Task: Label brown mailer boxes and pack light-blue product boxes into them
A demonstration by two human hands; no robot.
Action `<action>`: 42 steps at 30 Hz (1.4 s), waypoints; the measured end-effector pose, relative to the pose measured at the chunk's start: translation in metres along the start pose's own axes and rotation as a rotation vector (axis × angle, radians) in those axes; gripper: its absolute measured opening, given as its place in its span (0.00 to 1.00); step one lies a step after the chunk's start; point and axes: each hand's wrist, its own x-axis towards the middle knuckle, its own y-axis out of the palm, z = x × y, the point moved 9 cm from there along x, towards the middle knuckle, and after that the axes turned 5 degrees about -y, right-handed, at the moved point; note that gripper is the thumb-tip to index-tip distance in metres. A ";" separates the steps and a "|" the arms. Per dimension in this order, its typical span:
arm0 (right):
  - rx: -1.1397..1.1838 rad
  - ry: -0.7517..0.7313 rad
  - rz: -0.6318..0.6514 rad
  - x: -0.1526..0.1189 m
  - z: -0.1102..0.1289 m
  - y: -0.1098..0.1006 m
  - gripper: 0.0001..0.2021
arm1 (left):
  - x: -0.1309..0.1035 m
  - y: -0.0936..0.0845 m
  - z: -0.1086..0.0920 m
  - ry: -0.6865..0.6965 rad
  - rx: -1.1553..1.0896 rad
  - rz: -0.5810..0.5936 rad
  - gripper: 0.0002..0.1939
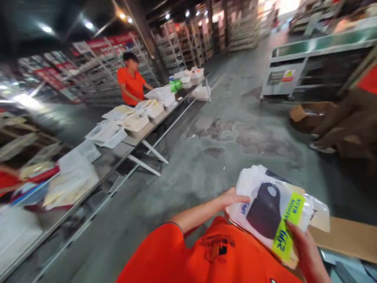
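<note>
A stack of white plastic packages [265,208] is held in front of my orange shirt at the lower right. The top one shows a dark mask and a yellow-green strip reading "FASHION MASK". My left hand [232,198] grips the upper left edge of the stack, its thumb on top and the other fingers mostly hidden beneath. At the lower right edge my right hand [304,243] holds the same packages, with its thumb lying over the yellow-green strip.
A long table [137,135] with white trays runs along the left; a person in orange [129,84] stands behind it. Right are a green-topped conveyor [312,47], an open carton [309,114] and another person's legs. A cardboard flap [347,237] lies at the lower right.
</note>
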 end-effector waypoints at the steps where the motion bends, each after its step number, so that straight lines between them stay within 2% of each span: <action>1: -0.011 0.039 0.000 0.027 0.022 -0.001 0.41 | 0.016 0.002 -0.016 0.000 -0.048 -0.026 0.25; 4: -0.027 0.119 0.068 0.097 0.085 0.005 0.36 | 0.057 0.017 -0.059 0.017 -0.204 -0.042 0.32; 7: -0.041 0.127 0.130 0.158 0.132 0.000 0.32 | 0.108 0.040 -0.090 0.030 -0.317 -0.018 0.36; 11: 0.074 0.063 0.077 0.231 0.173 -0.034 0.31 | 0.211 0.081 -0.124 -0.064 -0.296 0.037 0.38; 14: 0.239 -0.055 -0.048 0.278 0.204 -0.071 0.29 | 0.300 0.125 -0.165 -0.136 -0.196 0.135 0.38; 16: 0.351 -0.109 -0.186 0.300 0.220 -0.104 0.28 | 0.351 0.170 -0.194 -0.173 -0.101 0.275 0.38; 18: 0.430 -0.136 -0.312 0.310 0.229 -0.141 0.28 | 0.390 0.223 -0.215 -0.209 0.006 0.420 0.38; 21: 0.481 -0.138 -0.439 0.316 0.234 -0.200 0.27 | 0.431 0.301 -0.225 -0.243 0.144 0.539 0.37; 25: 0.521 -0.156 -0.597 0.331 0.242 -0.300 0.26 | 0.480 0.407 -0.208 -0.300 0.191 0.606 0.35; 28: 0.512 -0.190 -0.676 0.357 0.258 -0.389 0.23 | 0.521 0.497 -0.194 -0.302 0.192 0.653 0.34; 31: 0.486 -0.215 -0.725 0.387 0.280 -0.485 0.22 | 0.562 0.592 -0.189 -0.283 0.216 0.664 0.32; 35: 0.466 -0.218 -0.738 0.424 0.303 -0.601 0.22 | 0.608 0.707 -0.180 -0.321 0.236 0.656 0.32; 38: 0.458 -0.192 -0.779 0.444 0.307 -0.672 0.23 | 0.639 0.774 -0.167 -0.330 0.269 0.633 0.30; 40: 0.428 -0.165 -0.836 0.451 0.307 -0.709 0.21 | 0.657 0.808 -0.159 -0.333 0.284 0.613 0.28; 42: 0.383 -0.133 -0.892 0.455 0.307 -0.737 0.19 | 0.672 0.833 -0.151 -0.338 0.296 0.602 0.27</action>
